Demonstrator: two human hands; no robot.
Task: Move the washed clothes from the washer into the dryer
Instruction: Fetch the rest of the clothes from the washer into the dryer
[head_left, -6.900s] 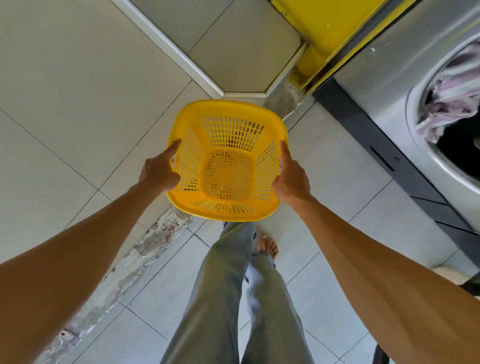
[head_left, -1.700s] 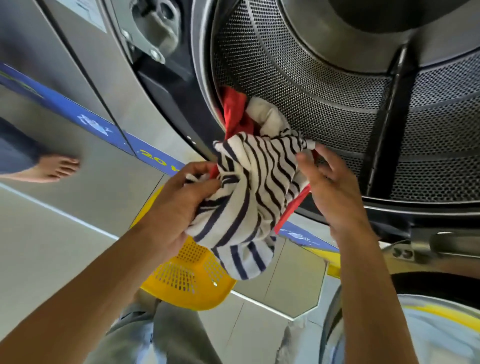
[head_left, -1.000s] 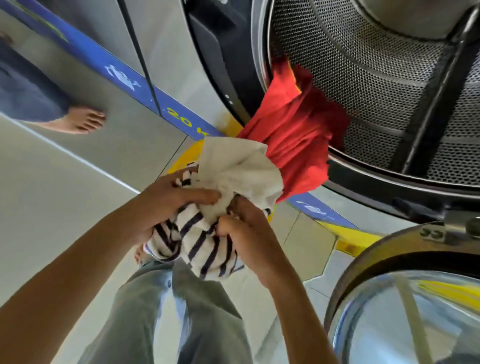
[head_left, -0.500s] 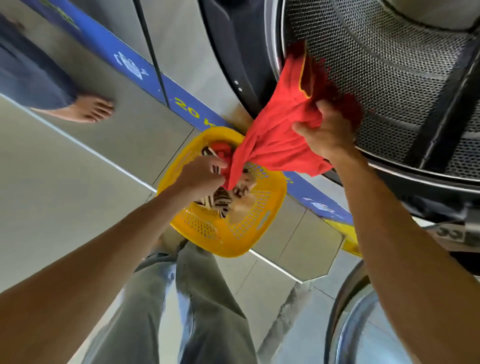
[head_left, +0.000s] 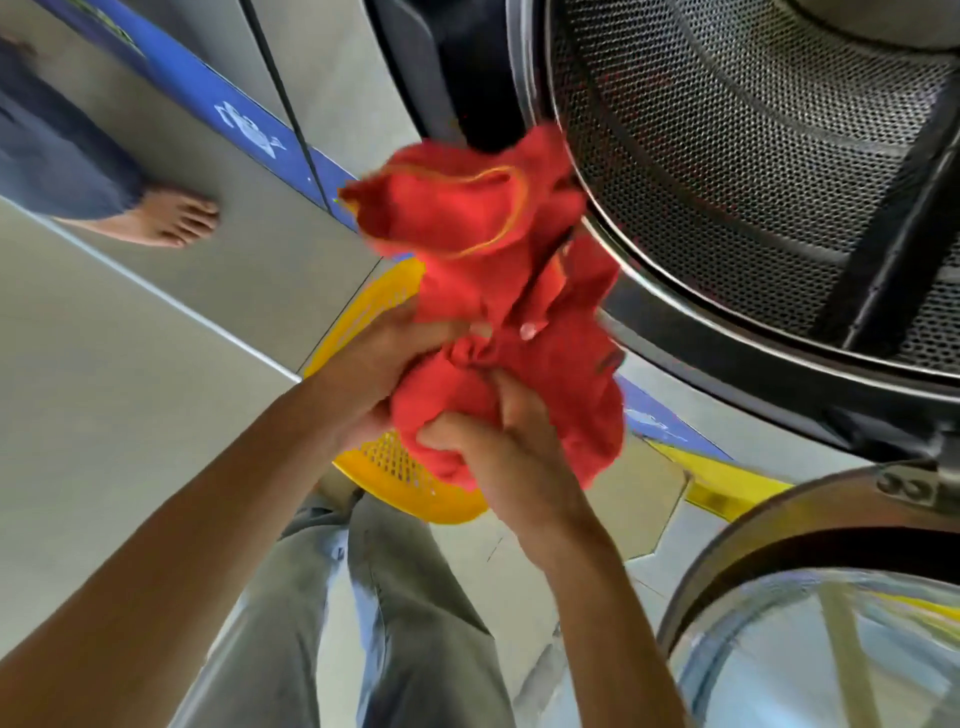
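Left hand (head_left: 384, 358) closed tight on the red garment (head_left: 498, 312), fingers wrapped into the bunched cloth at about 9 o'clock of the bundle. Right hand (head_left: 498, 452) also fisted on it, gripping from below at about 6 o'clock, thumb pressed up into the fabric. Both hands hold the same piece; the cloth is wadded between them, loose end with a thin yellow-orange trim flopping up toward 12 o'clock. Slight blur on the top edge.

Garment is outside the drum, just in front of the washer (head_left: 753, 171) opening, over the yellow basket (head_left: 395, 462). Basket sits on the floor directly under the hands, rim showing at 9 and 7 o'clock of the bundle. Its contents are hidden by cloth and hands, cannot tell what is in it.

Washer drum at 1 to 3 o'clock: perforated steel, visible part bare, no clothes seen; bottom front lip partly blocked by the garment. Open glass door (head_left: 810, 623) at 5 o'clock.

Step, judged: unloading washer into basket, red piece on its way down. Next move calls for lowering the wad into the basket and letting go with both hands, then checking the drum for leftovers before carrying the basket to the dryer. No dryer identifiable here.

Another person's bare foot (head_left: 171, 218) at 10 o'clock, well apart.
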